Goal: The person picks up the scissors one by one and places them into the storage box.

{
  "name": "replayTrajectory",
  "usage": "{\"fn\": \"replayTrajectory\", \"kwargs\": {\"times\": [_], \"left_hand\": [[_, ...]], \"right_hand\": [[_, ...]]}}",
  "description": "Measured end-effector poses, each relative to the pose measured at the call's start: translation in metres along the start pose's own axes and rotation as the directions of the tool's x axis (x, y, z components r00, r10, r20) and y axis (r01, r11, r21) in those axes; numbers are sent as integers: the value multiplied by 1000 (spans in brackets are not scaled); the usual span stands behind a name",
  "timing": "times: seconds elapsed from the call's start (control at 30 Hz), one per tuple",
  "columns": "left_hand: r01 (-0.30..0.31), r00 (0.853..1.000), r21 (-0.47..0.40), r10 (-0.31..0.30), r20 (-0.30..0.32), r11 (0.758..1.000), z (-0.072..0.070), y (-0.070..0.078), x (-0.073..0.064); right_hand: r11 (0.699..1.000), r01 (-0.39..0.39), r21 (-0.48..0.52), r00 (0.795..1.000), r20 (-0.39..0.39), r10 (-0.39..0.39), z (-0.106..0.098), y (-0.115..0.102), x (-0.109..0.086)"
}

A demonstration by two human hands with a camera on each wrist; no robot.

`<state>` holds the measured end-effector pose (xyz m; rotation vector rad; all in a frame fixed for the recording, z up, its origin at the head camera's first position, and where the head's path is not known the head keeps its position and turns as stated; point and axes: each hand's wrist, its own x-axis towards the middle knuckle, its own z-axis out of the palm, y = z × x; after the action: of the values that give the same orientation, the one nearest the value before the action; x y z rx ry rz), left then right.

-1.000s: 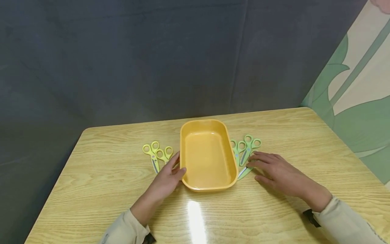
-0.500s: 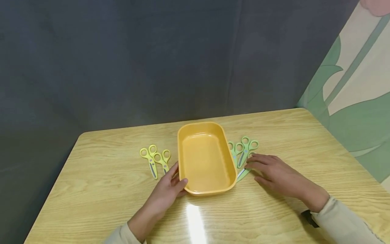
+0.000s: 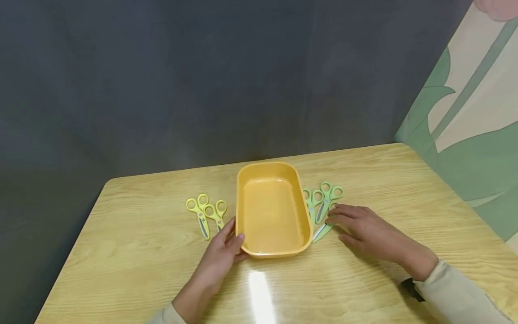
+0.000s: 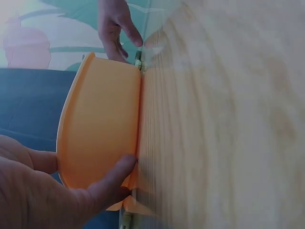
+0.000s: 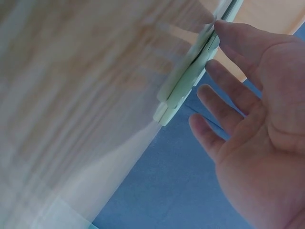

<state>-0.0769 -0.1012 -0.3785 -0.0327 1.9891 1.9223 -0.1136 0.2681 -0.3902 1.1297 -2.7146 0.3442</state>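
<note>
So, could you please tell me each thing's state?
Tray: facing up, empty, gripped.
Left yellow scissors: look closed.
Right yellow scissors: tips hidden.
Far green scissors: look closed.
Left green scissors: partly hidden.
Near green scissors: handles mostly hidden.
Left hand: gripping tray.
Right hand: open, at near green scissors.

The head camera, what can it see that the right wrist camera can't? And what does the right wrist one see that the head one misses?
Only the head camera shows the left hand holding the tray, and the yellow scissors lying to the left of it.

Only the right wrist camera shows the palm side of the right hand; the head camera sees its back.

Both show the right hand, green scissors, some of the tray and the table.
</note>
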Motion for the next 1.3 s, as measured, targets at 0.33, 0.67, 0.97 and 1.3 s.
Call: {"fn": "replayTrajectory", "kwargs": {"times": [0.33,0.67,0.97,1.3], "left_hand": [[-13,996,-15,12,-91,1000,6,-1,-4],[-8,997,-33,5,-73,999,2,-3,-4],[-9,996,-55,5,-89,998,3,-3,-3],[-17,994,-72,10,-106,997,5,-3,-4]], "right_hand": [[1000,-5,24,1000,13,4,0,0,2],[999,-47,-1,998,43,47,-2,-4,1],[997,-82,-6,995,62,82,-4,-2,2],[998,-53,15,998,16,53,-2,1,2]]}}
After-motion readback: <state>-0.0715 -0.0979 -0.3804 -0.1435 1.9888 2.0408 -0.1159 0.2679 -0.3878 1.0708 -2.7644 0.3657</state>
